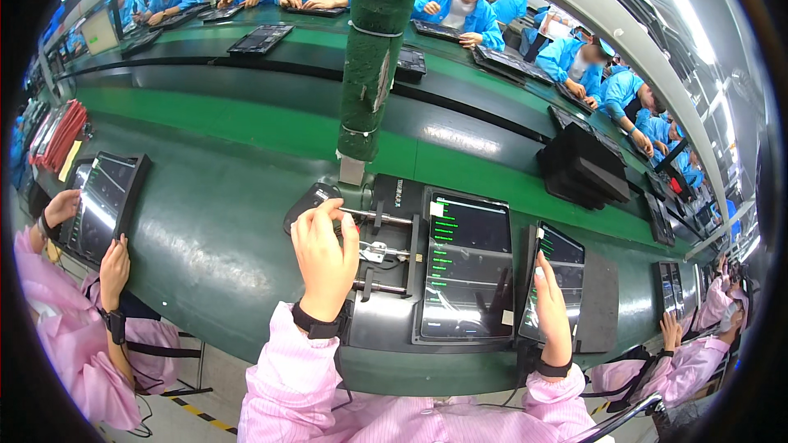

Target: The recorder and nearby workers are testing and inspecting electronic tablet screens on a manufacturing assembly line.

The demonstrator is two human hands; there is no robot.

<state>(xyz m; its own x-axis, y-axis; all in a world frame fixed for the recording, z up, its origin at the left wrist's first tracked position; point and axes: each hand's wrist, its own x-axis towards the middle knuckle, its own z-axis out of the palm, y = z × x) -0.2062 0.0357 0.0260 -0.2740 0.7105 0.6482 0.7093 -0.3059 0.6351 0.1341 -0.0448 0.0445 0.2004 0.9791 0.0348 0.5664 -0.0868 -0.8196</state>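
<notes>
My left hand (322, 258) is curled at the left end of a metal toggle clamp (376, 253), between two steel rods. What lies inside its fingers is hidden. The clamp belongs to a black test fixture in which a tablet (465, 271) lies flat, its lit dark screen showing a list in green text. My right hand (552, 308) grips the left edge of a second tablet (566, 267), also lit, with its thumb side toward the fixture. This tablet lies slightly turned beside the fixture, over a dark grey pad (597, 299).
A black computer mouse (313, 201) sits behind my left hand. A green-wrapped post (367, 82) rises behind the fixture. Black trays (583, 164) are stacked at the back right. Co-workers handle tablets (103, 205) on the left, on the right and across the green conveyor line (271, 119).
</notes>
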